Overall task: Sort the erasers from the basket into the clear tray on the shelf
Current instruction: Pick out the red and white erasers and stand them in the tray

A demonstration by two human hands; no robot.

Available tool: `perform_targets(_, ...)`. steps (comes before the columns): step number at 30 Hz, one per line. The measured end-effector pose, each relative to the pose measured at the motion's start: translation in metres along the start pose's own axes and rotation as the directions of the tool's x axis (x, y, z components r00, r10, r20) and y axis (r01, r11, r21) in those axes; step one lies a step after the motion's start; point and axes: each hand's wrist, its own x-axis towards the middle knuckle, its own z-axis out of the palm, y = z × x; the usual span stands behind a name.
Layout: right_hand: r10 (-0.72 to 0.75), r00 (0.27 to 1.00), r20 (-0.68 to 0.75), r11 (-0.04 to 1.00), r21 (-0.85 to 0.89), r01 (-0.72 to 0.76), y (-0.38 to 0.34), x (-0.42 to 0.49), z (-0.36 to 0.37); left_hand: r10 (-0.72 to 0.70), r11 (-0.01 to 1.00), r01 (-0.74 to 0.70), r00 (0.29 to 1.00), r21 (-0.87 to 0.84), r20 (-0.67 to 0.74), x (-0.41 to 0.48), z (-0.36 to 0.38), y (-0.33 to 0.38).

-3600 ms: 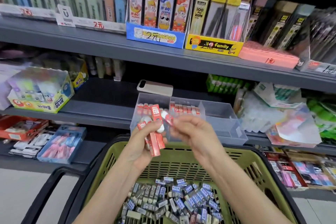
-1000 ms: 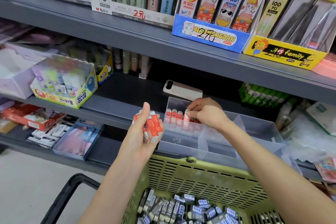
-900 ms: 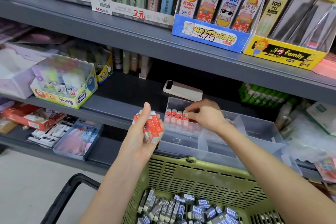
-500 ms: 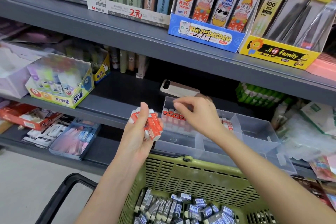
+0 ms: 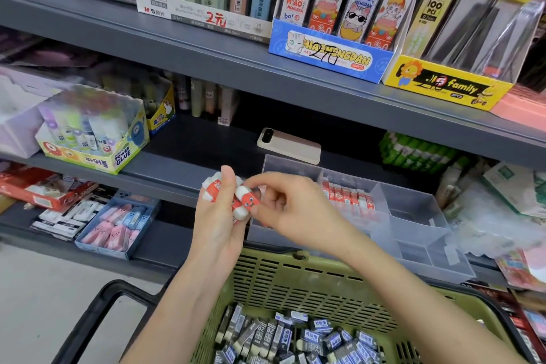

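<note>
My left hand (image 5: 217, 224) grips a small bunch of red-sleeved white erasers (image 5: 213, 190) just in front of the clear tray (image 5: 413, 216) on the middle shelf. My right hand (image 5: 291, 210) pinches one red eraser (image 5: 247, 200) at the edge of that bunch. A row of red erasers (image 5: 348, 196) stands upright in the tray's back compartment; part of the tray's left side is hidden behind my hands. Below, the green basket (image 5: 295, 278) holds several blue-and-black sleeved erasers (image 5: 295, 337).
A beige phone (image 5: 291, 146) lies behind the tray. A glue-stick box (image 5: 94, 133) sits to the left on the same shelf, green glue sticks (image 5: 416, 152) to the right. A blue box of pink erasers (image 5: 118, 226) is on the lower shelf. The basket's black handle (image 5: 97, 313) juts left.
My right hand has left the tray, come back left to the bunch in my left hand and pinched one red eraser. My left hand has stayed in place.
</note>
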Motion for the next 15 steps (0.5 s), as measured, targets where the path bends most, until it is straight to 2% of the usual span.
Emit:
perform_targets(2, 0.077, 0.997, 0.009, 0.972, 0.223, -0.077, 0.009, 0.000, -0.012, -0.039, 0.998, 0.036, 0.998, -0.044, -0.057, 0.001, 0.000, 0.001)
perform_targets(4, 0.157, 0.987, -0.044, 0.903, 0.411, -0.126, 0.024, 0.005, -0.024, -0.085, 0.991, 0.069, 0.985, -0.113, -0.150, 0.002, 0.000, 0.002)
perform_targets(6, 0.247, 0.959, -0.138, 0.871, 0.465, -0.158, 0.044, 0.012, -0.035, -0.117, 0.984, 0.088, 0.975, -0.156, -0.187, 0.001, 0.001, 0.003)
perform_targets(9, 0.336, 0.910, -0.245, 0.906, 0.349, -0.240, 0.073, 0.026, -0.042, -0.138, 0.981, 0.107, 0.971, -0.160, -0.197, -0.001, 0.002, 0.004)
perform_targets(12, 0.333, 0.918, -0.215, 0.937, 0.182, -0.297, 0.089, 0.035, -0.037, -0.142, 0.981, 0.109, 0.968, -0.161, -0.206, -0.001, 0.001, 0.006)
perform_targets(15, 0.334, 0.915, -0.225, 0.942, 0.092, -0.321, 0.097, 0.039, -0.031, -0.152, 0.980, 0.120, 0.964, -0.158, -0.216, 0.000, 0.002, 0.007)
